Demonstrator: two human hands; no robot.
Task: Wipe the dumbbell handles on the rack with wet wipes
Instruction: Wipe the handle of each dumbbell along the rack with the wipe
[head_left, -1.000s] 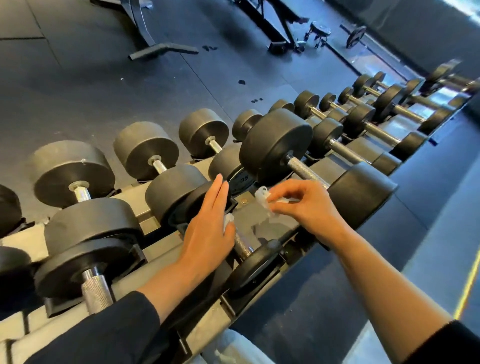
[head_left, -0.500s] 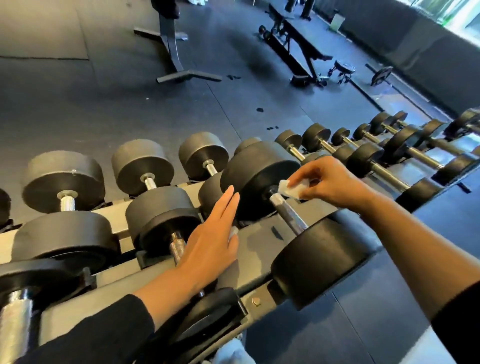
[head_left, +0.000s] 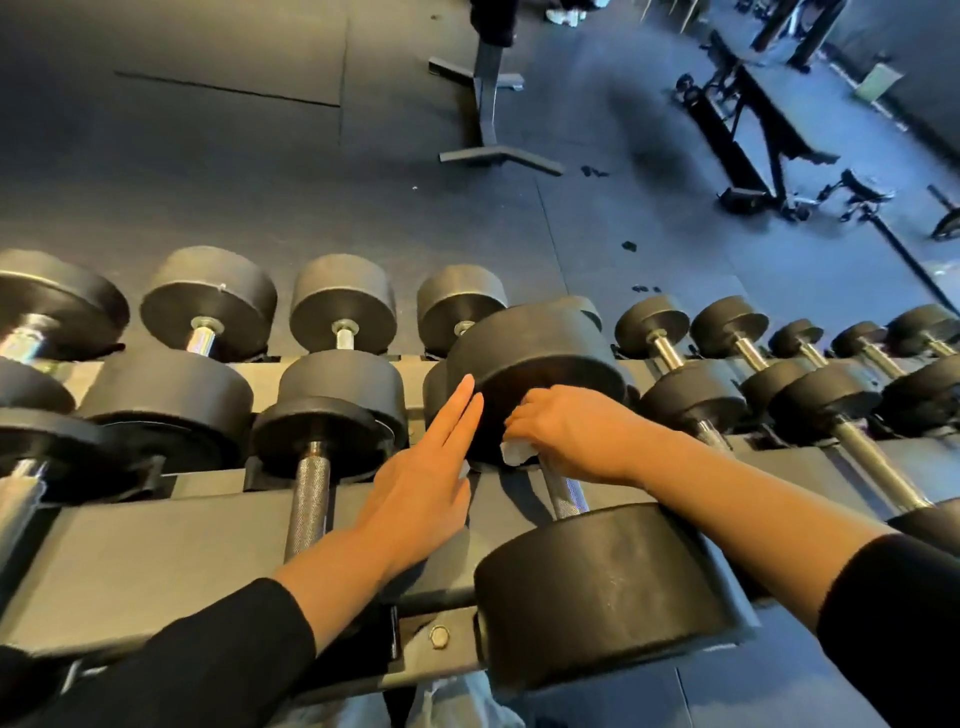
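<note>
1. The right hand (head_left: 574, 434) squeezes a small white wet wipe (head_left: 514, 451) around the shiny metal handle (head_left: 563, 491) of a big black round dumbbell (head_left: 540, 364) on the grey metal rack (head_left: 156, 545).
2. The left hand (head_left: 421, 488) lies flat, fingers straight, touching the rack beside it.

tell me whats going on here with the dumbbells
A person is cleaning dumbbells on a rack. The right hand holds a wet wipe against the top of a large dumbbell's handle. The left hand, fingers straight, rests flat beside it on the rack, touching that dumbbell's far head.
</note>
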